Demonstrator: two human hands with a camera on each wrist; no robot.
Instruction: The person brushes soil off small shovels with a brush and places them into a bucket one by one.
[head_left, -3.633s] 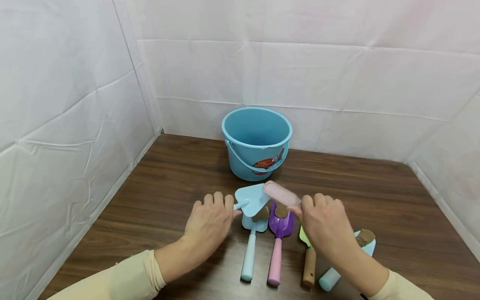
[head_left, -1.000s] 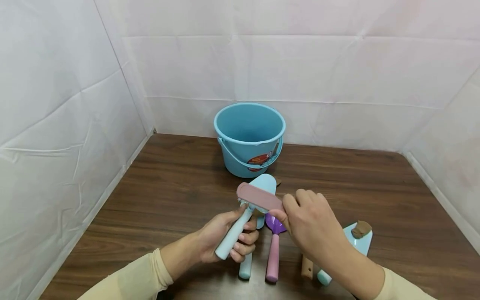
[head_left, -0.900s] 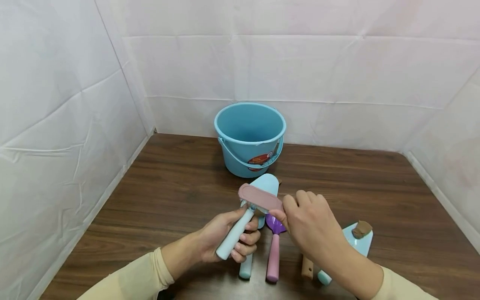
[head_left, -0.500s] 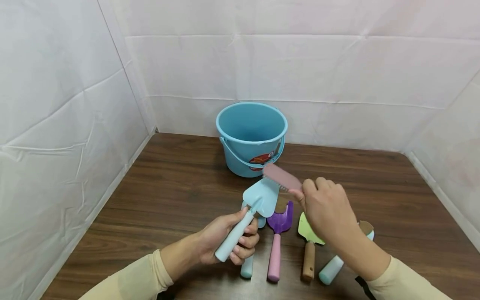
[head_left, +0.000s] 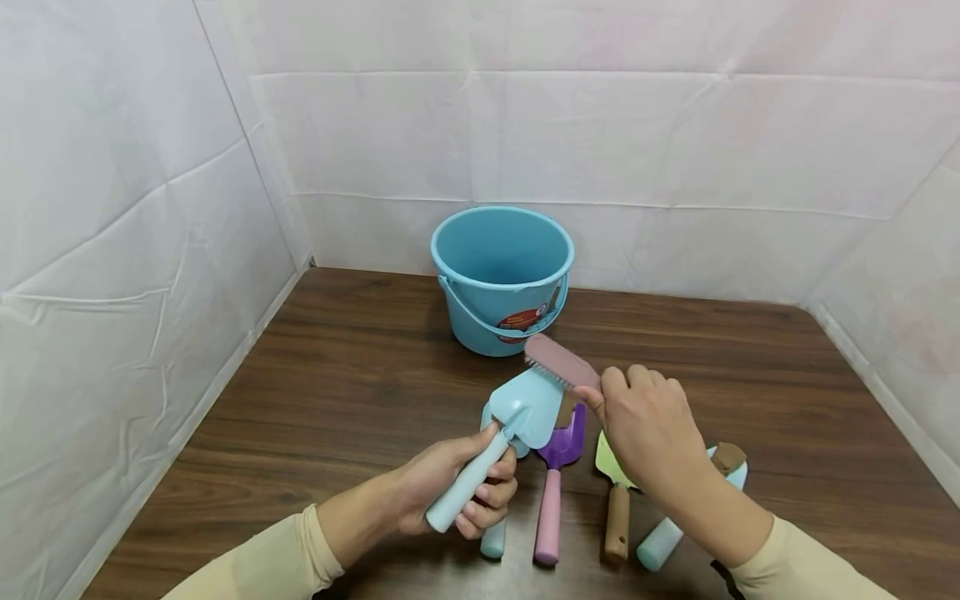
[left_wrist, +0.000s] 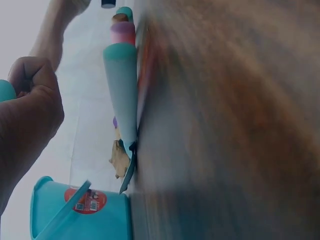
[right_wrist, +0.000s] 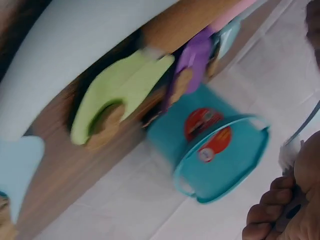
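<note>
My left hand [head_left: 457, 483] grips the handle of a light blue garden trowel [head_left: 528, 408], palm turned up and thumb along the handle's top. The trowel's blade tilts up above the table. My right hand [head_left: 648, 425] holds a pink brush [head_left: 561, 360] with its flat back upward. Its bristles stand right at the upper right edge of the trowel blade. In the right wrist view, fingers [right_wrist: 272, 205] curl round the brush's handle, and the trowel is mostly out of sight. Another light blue tool [head_left: 493, 542] lies under the left hand, partly hidden.
A blue bucket [head_left: 498, 308] stands behind the hands. On the brown table [head_left: 360, 367] lie a purple fork-like tool with a pink handle [head_left: 550, 517], a green tool [head_left: 611, 467] with a wooden handle, and another blue trowel [head_left: 660, 546] with a brown lump [head_left: 727, 457].
The left hand has turned from back up to palm up with the trowel. Over the last second, the brush has moved from the trowel's neck right to the blade's upper edge.
</note>
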